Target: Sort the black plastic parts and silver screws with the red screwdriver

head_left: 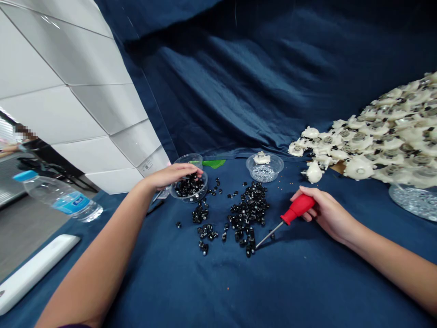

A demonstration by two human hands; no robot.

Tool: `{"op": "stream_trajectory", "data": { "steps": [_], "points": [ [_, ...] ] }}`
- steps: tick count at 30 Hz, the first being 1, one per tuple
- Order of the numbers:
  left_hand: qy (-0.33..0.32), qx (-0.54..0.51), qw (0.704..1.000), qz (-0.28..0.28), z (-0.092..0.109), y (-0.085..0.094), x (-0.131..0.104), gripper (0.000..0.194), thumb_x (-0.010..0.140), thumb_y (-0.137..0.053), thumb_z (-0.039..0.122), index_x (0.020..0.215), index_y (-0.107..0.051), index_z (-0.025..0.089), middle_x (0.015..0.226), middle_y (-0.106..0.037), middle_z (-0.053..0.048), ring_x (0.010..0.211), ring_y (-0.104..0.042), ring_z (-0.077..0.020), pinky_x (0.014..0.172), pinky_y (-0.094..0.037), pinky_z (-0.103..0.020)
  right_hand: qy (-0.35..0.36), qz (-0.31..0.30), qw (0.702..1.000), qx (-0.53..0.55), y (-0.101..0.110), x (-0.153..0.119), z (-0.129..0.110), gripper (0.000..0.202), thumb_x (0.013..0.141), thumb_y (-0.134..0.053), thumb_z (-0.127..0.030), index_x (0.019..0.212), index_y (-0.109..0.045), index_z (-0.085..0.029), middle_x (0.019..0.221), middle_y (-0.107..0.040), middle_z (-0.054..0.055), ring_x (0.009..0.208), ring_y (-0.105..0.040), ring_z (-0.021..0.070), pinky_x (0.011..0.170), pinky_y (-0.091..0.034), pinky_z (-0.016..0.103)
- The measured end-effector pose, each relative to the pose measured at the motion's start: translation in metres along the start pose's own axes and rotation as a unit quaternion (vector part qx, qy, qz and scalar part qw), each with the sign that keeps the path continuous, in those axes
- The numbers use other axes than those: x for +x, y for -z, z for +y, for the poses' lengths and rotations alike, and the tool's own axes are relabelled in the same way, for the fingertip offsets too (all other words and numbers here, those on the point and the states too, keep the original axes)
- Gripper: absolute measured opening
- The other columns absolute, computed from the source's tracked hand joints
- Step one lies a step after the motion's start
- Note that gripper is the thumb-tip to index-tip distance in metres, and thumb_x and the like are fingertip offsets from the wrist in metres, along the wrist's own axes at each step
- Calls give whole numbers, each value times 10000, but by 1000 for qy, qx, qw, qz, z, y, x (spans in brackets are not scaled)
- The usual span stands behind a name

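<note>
My right hand (316, 210) is closed around the red handle of a screwdriver (296, 210). Its metal shaft slants down to the left, the tip by small black parts with metal bits (250, 207) heaped on the cloth. My left hand (175, 174) reaches over the rim of a clear plastic bowl (188, 197) filled with similar black parts. Its fingers are stretched out and bent down at the tips, among the parts; whether a part is between them is hard to see. Smaller groups of black parts (206, 232) lie between the two hands.
A clear bowl of screws (264, 173) with one cream-coloured part stands at the back. Cream plastic parts (385, 141) are piled at right, above another container of screws (414, 200). A water bottle (73, 200) and a long white object (37, 271) lie left, near white boxes (82, 116).
</note>
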State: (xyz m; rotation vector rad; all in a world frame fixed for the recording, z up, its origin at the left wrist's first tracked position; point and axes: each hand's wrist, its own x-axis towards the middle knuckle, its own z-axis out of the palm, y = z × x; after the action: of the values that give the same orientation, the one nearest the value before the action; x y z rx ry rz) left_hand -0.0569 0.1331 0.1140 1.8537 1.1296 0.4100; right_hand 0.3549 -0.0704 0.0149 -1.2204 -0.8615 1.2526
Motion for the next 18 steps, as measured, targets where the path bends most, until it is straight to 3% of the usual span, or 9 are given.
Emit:
{"op": "stream_trajectory", "data": {
  "steps": [3, 5, 7, 8, 11, 14, 16, 18],
  "points": [
    [-1, 92, 995, 25, 12, 3, -7, 337, 856, -801, 554, 1067, -831, 292, 1231, -792, -86, 1115, -726, -313, 748, -589, -306, 2, -3, 1000, 0, 1, 1, 0, 438, 919, -735, -574, 786, -802, -162, 482, -392, -56, 474, -435, 136, 547, -365, 300],
    [-7, 167, 981, 98, 22, -1, -12, 374, 863, -783, 588, 1053, -829, 270, 1141, -796, -99, 1018, -730, -316, 771, -594, -351, 5, -5, 1000, -2, 2, 1, 1, 435, 926, -731, -572, 793, -800, -163, 491, -404, -53, 476, -439, 136, 542, -361, 298],
    [-36, 231, 959, 161, 32, -15, -15, 434, 878, -763, 615, 1107, -808, 250, 1170, -777, -114, 1061, -717, -336, 890, -594, -425, 8, -8, 1000, -2, 2, 1, 2, 433, 931, -729, -570, 795, -800, -165, 492, -404, -54, 478, -437, 136, 542, -362, 299],
    [-61, 244, 952, 174, 37, -26, -17, 470, 898, -739, 627, 1172, -786, 248, 1260, -752, -120, 1146, -698, -351, 973, -578, -466, 9, -8, 1000, -1, 2, 1, 2, 433, 931, -729, -571, 796, -802, -165, 489, -400, -55, 477, -434, 137, 545, -367, 300],
    [-125, 201, 962, 138, 43, -71, -15, 558, 981, -625, 653, 1356, -672, 243, 1463, -657, -125, 1308, -650, -337, 1091, -547, -497, 7, -7, 1000, 2, 1, 0, 1, 437, 924, -732, -572, 791, -805, -163, 473, -383, -59, 471, -427, 137, 546, -377, 301],
    [-142, 231, 958, 92, 33, -118, -5, 681, 1019, -560, 669, 1527, -537, 217, 1640, -512, -165, 1485, -536, -341, 1224, -452, -515, 5, -6, 1000, -1, 0, 0, 0, 444, 912, -736, -581, 785, -803, -161, 470, -395, -53, 468, -423, 136, 523, -357, 295],
    [-122, 294, 944, 86, 19, -140, 5, 809, 1013, -545, 697, 1604, -455, 151, 1744, -352, -215, 1636, -309, -391, 1325, -284, -568, 6, -6, 1000, 1, 1, 0, -1, 446, 908, -739, -585, 782, -800, -162, 476, -393, -54, 467, -425, 133, 518, -349, 292],
    [-56, 329, 938, 90, 4, -151, 13, 908, 1015, -500, 729, 1648, -383, 88, 1775, -250, -260, 1672, -169, -434, 1343, -198, -608, 6, -5, 1000, 4, 1, 0, -1, 440, 909, -740, -582, 783, -799, -164, 482, -386, -57, 466, -430, 131, 523, -354, 292]
  ]
}}
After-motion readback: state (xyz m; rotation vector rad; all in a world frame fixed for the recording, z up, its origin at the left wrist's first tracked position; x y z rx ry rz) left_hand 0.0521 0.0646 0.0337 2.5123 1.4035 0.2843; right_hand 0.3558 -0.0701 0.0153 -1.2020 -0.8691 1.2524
